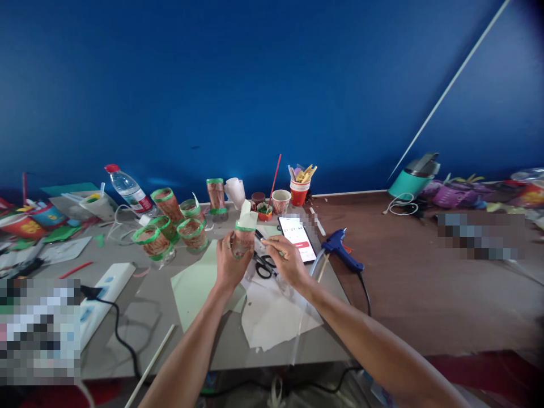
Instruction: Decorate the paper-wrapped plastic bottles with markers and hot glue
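My left hand [230, 262] is wrapped round a clear cup [244, 241] with a green rim and brownish sides. A pale piece of paper [247, 214] sticks up from its top. Just to the right of the cup, my right hand [289, 262] has its fingers pinched together; whatever is between them is too small to make out. Black-handled scissors [264, 271] lie between the hands, partly hidden. Below them are a torn white sheet [276, 323] and a light green sheet [193, 283].
Several green-rimmed brown cups [193, 233] stand left, near a water bottle [130, 191]. A phone [297, 238] and a blue glue gun [342, 249] lie right. Paper cups [300, 192] stand behind. A power strip [106, 294] with a black cord is at left.
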Demonstrator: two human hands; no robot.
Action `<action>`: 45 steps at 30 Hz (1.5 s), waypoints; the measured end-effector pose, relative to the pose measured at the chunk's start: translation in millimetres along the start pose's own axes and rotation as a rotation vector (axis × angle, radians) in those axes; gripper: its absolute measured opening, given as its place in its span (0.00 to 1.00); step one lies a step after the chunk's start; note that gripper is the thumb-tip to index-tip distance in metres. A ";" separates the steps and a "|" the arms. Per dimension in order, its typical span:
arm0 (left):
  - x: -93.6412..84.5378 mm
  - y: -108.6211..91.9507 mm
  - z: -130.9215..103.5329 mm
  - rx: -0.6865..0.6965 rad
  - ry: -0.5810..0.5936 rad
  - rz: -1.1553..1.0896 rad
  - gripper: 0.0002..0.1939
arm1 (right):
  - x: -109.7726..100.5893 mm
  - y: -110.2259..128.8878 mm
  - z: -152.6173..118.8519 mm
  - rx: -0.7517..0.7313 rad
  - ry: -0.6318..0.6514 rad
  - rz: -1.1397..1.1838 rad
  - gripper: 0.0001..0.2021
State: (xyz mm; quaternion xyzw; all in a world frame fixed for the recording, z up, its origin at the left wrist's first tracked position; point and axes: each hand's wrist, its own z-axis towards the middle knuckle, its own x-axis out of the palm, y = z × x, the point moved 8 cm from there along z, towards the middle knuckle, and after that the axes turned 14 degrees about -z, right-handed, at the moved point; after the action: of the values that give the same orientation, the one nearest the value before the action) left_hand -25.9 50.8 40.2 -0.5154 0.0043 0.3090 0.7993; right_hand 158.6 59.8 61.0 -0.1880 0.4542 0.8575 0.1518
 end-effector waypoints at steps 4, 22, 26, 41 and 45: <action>-0.7 -1.6 -0.3 0.020 -0.015 -0.001 0.31 | -2.4 -0.6 -0.2 0.037 -0.008 0.026 0.18; 0.0 1.3 -0.6 0.056 -0.015 0.011 0.31 | -0.3 -7.2 1.4 -0.015 -0.004 -0.122 0.12; 1.3 -1.1 -2.3 0.099 -0.010 0.023 0.32 | -1.1 -6.5 0.3 0.008 -0.031 -0.108 0.15; 2.9 -2.5 -3.2 0.115 0.000 0.047 0.32 | 11.7 0.4 -3.3 -0.061 0.116 -0.426 0.13; 2.8 -0.8 -3.1 0.090 0.018 0.036 0.32 | 20.2 2.6 -6.2 -0.062 0.273 -0.685 0.11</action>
State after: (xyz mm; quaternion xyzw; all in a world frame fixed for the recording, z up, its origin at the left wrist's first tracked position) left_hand -22.3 49.4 38.5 -0.4815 0.0350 0.3182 0.8159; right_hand 140.7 55.0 50.4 -0.4463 0.3549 0.7373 0.3624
